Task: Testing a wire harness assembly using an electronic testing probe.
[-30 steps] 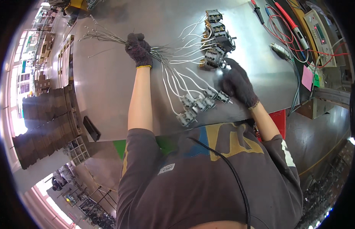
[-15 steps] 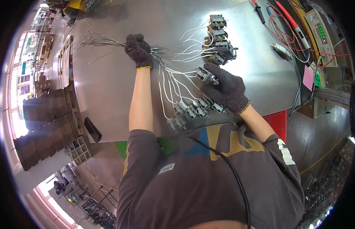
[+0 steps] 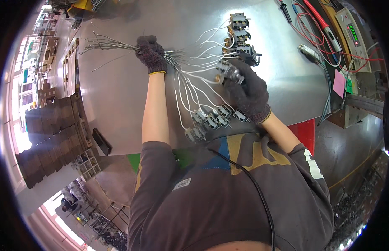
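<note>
My left hand (image 3: 151,55), in a dark knitted glove, is closed around a bundle of thin metal tubes (image 3: 106,43). Their loose ends fan out to the left. White-sleeved leads run from the bundle to several small grey thermostats with metal shafts. My right hand (image 3: 251,94), gloved the same way, grips one thermostat (image 3: 230,72) between thumb and fingers, slightly blurred. A copper-coloured part shows just below it. Beyond this hand stands a row of thermostats (image 3: 240,35), its nearest end partly covered by the glove. More thermostats (image 3: 211,121) lie close to my body.
Everything rests on a metal-topped table (image 3: 119,92). A meter with a lit display (image 3: 352,35), red and black probes (image 3: 322,25) and tangled leads occupy the far right. A dark flat object (image 3: 102,142) lies by the near left edge. Below the right edge is a red bin (image 3: 304,133).
My right hand has raised the thermostat and carried it a little away from me, tilting it toward the far row. My left hand keeps its hold on the bundle, almost unmoved.
</note>
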`<state>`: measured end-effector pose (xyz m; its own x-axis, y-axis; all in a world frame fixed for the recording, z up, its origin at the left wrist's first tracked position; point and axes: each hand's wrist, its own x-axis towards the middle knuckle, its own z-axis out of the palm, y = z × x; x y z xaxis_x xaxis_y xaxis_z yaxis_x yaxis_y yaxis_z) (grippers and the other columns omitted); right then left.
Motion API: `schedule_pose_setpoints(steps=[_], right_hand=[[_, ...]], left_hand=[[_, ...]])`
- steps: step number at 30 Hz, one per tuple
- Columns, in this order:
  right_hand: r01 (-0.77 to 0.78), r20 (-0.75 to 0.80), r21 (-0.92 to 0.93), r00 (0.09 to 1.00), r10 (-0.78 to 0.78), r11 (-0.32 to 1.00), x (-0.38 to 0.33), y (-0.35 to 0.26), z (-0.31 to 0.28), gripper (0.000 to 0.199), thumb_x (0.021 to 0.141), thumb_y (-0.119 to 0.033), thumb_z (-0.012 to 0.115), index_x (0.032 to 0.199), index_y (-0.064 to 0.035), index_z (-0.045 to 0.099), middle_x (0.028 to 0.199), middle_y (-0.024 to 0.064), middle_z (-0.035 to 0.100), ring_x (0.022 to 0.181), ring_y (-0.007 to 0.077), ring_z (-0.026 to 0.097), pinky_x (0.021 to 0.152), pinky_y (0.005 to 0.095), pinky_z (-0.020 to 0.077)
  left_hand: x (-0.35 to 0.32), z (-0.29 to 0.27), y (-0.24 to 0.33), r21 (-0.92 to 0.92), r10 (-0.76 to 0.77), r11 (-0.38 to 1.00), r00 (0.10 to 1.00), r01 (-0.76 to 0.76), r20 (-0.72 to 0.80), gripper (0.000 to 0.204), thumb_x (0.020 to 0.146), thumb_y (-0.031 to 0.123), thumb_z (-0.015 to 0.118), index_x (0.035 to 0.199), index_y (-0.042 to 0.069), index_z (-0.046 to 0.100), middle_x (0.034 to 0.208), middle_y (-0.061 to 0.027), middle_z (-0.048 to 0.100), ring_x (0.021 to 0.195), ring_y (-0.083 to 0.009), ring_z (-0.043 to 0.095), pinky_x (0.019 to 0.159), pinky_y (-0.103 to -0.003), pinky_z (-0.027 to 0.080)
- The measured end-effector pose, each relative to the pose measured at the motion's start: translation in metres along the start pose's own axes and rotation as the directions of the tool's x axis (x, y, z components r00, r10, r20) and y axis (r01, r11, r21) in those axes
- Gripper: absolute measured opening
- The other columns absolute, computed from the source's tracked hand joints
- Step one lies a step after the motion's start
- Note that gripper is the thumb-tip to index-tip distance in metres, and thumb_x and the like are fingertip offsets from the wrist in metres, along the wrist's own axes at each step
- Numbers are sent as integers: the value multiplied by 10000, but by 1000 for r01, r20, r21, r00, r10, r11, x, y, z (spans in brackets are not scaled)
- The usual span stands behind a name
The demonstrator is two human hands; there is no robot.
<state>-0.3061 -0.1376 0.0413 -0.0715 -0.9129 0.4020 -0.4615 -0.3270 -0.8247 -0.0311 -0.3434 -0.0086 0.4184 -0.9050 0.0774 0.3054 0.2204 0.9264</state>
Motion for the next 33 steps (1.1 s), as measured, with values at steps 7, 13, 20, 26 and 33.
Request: schedule_pose_setpoints(steps=[7, 13, 20, 26, 33], right_hand=[[-240, 116, 101, 967, 228, 966, 5, -7, -11, 556, 899, -245, 859, 1379, -83, 629, 1154, 132, 771, 1011, 227, 771, 874, 372, 619], [-233, 221, 129, 954, 201, 964, 2, 4, -4, 554, 908, -259, 867, 1393, -99, 651, 1175, 83, 774, 1015, 188, 755, 899, 356, 618], [-759, 528, 395, 648, 549, 517, -5, 28, -22, 421, 1015, -233, 776, 1407, -108, 683, 1195, 34, 754, 1009, 61, 684, 854, 291, 596], [58, 243, -481, 968, 69, 875, -5, 34, -51, 552, 828, -494, 854, 1296, -223, 743, 1052, 123, 739, 903, 327, 716, 838, 431, 601], [106, 404, -424, 911, 83, 899, -38, 26, -50, 409, 891, -325, 863, 1239, -171, 713, 1053, 124, 766, 824, 294, 751, 715, 429, 585]], left_hand=[[-1, 0, 3, 18, 24, 1000, 999, -25, 33, 386, 1057, 389, 666, 838, 72, 642, 547, 27, 436, 399, -89, 381, 379, -291, 267], [2, -1, 0, 19, -6, 1000, 999, 5, 37, 398, 1060, 394, 662, 820, 78, 634, 545, 31, 428, 393, -95, 372, 375, -292, 258], [3, -5, 1, 27, -42, 999, 994, 39, 98, 410, 1067, 448, 625, 861, 93, 625, 591, 12, 468, 419, -91, 351, 392, -286, 253], [3, -4, -1, 38, 0, 999, 995, -4, 98, 415, 1065, 475, 639, 896, 95, 630, 659, 4, 519, 432, -86, 360, 391, -285, 243], [2, -4, 0, 52, 7, 999, 995, -12, 97, 429, 1053, 475, 656, 854, 96, 633, 583, 30, 434, 422, -90, 338, 394, -284, 239]])
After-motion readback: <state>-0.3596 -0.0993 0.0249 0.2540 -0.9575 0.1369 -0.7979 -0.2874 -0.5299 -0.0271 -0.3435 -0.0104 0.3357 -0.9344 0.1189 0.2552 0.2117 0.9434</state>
